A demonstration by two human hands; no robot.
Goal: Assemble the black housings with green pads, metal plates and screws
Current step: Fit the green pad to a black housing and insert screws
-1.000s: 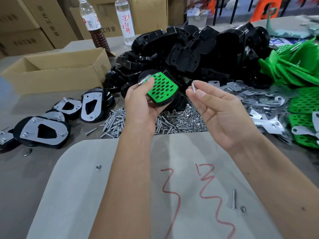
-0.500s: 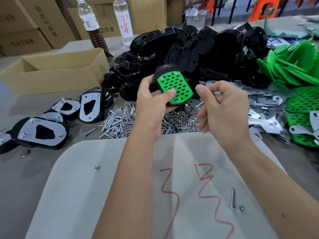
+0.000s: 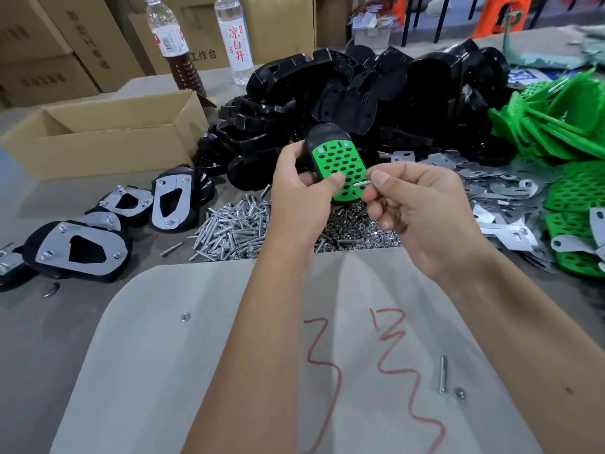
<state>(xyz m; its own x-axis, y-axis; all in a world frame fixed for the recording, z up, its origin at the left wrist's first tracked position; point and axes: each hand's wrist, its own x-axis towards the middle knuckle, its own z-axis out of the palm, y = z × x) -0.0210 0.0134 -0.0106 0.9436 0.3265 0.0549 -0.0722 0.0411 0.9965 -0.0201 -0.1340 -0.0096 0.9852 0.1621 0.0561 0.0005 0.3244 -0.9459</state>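
Reading "凉白开", seemingly, on clear bottle [image 3: 236, 40].

Screw [image 3: 362, 183] tip behind R fingers [image 3: 376, 178]

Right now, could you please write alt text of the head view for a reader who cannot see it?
A person's left hand holds a black housing with a green pad, while the right hand pinches a screw at the pad. Below lie piles of screws, metal plates and finished pieces.
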